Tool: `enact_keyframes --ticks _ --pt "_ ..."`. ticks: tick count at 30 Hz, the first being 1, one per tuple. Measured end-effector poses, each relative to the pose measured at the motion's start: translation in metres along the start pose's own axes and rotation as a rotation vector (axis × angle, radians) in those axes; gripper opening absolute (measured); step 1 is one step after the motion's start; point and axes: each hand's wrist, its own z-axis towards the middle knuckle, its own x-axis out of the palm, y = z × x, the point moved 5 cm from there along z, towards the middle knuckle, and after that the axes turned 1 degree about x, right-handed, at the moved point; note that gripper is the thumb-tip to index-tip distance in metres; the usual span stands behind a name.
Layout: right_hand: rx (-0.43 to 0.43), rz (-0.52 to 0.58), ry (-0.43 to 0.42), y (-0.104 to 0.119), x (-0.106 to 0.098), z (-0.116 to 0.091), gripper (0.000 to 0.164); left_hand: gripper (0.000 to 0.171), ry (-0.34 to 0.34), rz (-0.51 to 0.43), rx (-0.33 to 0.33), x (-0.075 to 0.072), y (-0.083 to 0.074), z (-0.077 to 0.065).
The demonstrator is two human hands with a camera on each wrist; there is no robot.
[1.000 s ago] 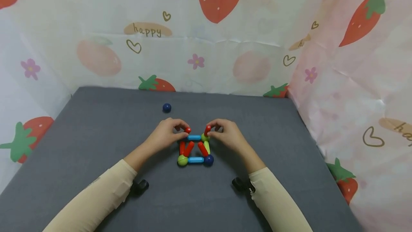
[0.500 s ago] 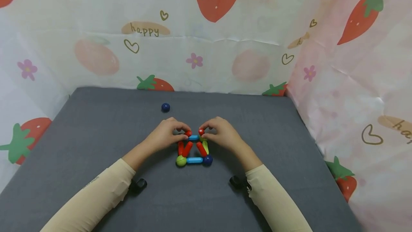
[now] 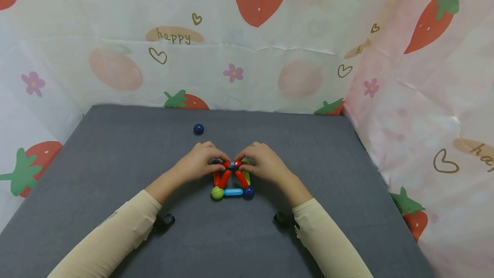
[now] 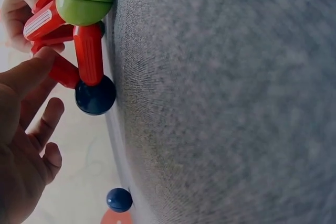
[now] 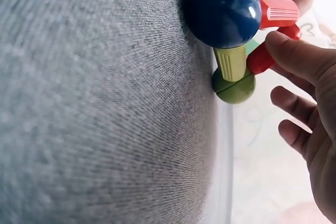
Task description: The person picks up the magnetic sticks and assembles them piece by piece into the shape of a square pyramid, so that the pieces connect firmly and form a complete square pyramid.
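A square frame of magnetic rods and balls lies mid-table, its near side a blue rod (image 3: 233,192) between a green ball (image 3: 217,193) and a dark blue ball (image 3: 248,191). Two red rods (image 3: 224,179) slant up and inward from these near balls. My left hand (image 3: 198,161) pinches a red rod (image 4: 64,72) that leans up from the far-left dark blue ball (image 4: 95,95). With thumb and fingers, my right hand (image 3: 266,164) holds another red rod (image 5: 260,59), tilted inward on the far-right green ball (image 5: 234,86). The upper tips of the held rods come close together.
A loose dark blue ball (image 3: 198,129) rests on the grey cloth (image 3: 135,136) behind my left hand. Strawberry-printed sheets (image 3: 239,80) rise along the table's back and sides. Black straps (image 3: 165,223) with devices sit at both wrists.
Both hands have tipped their red rods inward and down, so the tips have drawn together. My right hand has moved left. The loose ball stays put.
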Motion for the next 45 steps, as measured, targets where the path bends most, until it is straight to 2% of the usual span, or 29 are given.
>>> enact_keyframes --ticks 6,13,21,26,31,36,40,45 --pt "-0.016 -0.018 0.003 0.000 0.001 0.000 0.021 0.023 0.004 0.029 0.012 0.000 -0.002 0.001" --pt "-0.058 -0.035 -0.006 0.006 -0.001 0.000 0.021 0.023 0.012 0.007 0.001 -0.002 -0.004 0.000" --pt "-0.042 -0.084 -0.018 0.007 -0.002 -0.003 0.022 0.023 0.014 -0.001 0.004 -0.001 -0.002 0.002" --pt "0.012 -0.079 -0.043 0.007 -0.008 -0.011 0.022 0.022 0.019 0.010 0.005 -0.001 -0.002 0.003" --pt "0.122 0.088 -0.059 0.003 -0.015 -0.028 0.023 0.021 0.031 0.011 0.003 -0.001 -0.003 0.002" --pt "0.266 0.310 0.016 -0.002 -0.010 -0.049 0.028 0.022 0.042 -0.008 -0.017 -0.001 -0.002 0.003" --pt "0.331 0.397 0.104 -0.003 0.000 -0.061 0.031 0.022 0.045 -0.012 -0.024 -0.001 -0.001 0.004" --pt "0.383 0.471 0.159 -0.002 0.012 -0.068 0.030 0.022 0.049 -0.017 -0.017 0.001 0.000 0.005"
